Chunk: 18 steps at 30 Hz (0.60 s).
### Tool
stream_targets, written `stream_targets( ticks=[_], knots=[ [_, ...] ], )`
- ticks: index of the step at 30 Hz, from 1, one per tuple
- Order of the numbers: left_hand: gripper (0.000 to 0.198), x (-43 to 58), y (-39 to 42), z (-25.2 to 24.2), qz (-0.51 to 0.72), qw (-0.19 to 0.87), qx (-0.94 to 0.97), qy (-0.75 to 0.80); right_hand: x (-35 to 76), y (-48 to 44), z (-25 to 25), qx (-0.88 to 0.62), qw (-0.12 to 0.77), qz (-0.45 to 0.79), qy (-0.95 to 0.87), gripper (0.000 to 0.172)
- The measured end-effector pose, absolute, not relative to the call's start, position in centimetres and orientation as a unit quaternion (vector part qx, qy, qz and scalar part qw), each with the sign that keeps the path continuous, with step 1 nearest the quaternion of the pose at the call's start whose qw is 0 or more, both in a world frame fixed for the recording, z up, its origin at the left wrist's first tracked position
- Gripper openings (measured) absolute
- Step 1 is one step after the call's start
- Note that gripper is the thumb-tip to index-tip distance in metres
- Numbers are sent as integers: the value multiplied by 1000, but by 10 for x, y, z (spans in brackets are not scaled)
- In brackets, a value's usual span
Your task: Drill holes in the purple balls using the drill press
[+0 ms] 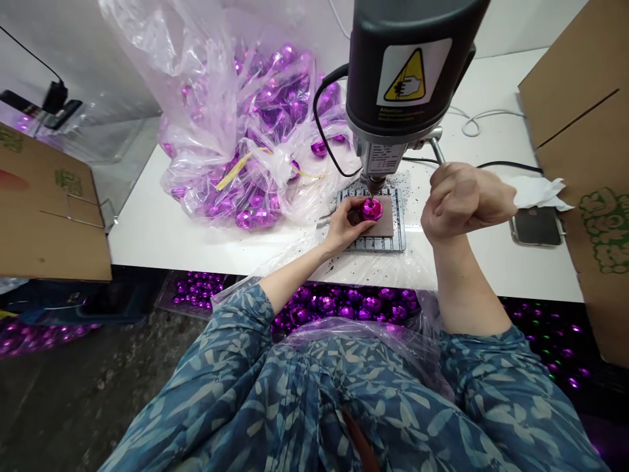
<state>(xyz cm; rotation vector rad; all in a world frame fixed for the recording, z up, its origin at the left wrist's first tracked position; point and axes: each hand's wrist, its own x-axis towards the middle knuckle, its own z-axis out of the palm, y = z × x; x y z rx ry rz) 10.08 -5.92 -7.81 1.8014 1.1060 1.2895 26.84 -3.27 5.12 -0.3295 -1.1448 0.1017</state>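
Observation:
With thumb and fingers, my left hand (pixel 345 226) grips a shiny magenta faceted ball (pixel 372 210) from its left side. The ball sits on a brown square pad (pixel 386 226) on the slotted metal base (pixel 399 239) of a drill press (pixel 393 124). The drill's chuck (pixel 376 184) is right above, with the thin bit at the ball's top; whether it has entered cannot be seen. My right hand (pixel 459 200) is closed in a fist around the end of the drill press lever (pixel 436 147), whose grip is hidden by the fingers.
Clear plastic bags of purple balls (pixel 260 131) lie on the white table (pixel 236 252) at left. More purple balls (pixel 344 305) fill a plastic-lined container below the front edge. Cardboard boxes (pixel 49 210) flank both sides. At right are a phone (pixel 535 227), tissue (pixel 538 191) and cables.

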Motion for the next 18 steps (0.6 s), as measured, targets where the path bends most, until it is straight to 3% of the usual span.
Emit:
stream_targets(
  ticks=[5, 9, 11, 15, 18],
  knots=[
    [51, 102, -57, -75, 498, 315, 688, 424, 255, -42, 108, -180, 836, 102, -508, 74],
    [43, 91, -78, -47, 482, 273, 700, 450, 251, -23, 163, -217, 817, 174, -505, 85],
    [38, 80, -103, -23, 405, 296, 760, 413, 254, -16, 174, -223, 814, 205, -496, 84],
    [45, 53, -140, 20, 126, 434, 859, 242, 260, -17, 172, -252, 782, 248, -513, 73],
    [40, 37, -113, 32, 118, 474, 807, 333, 261, -21, 169, -273, 780, 263, -499, 74]
  ],
)
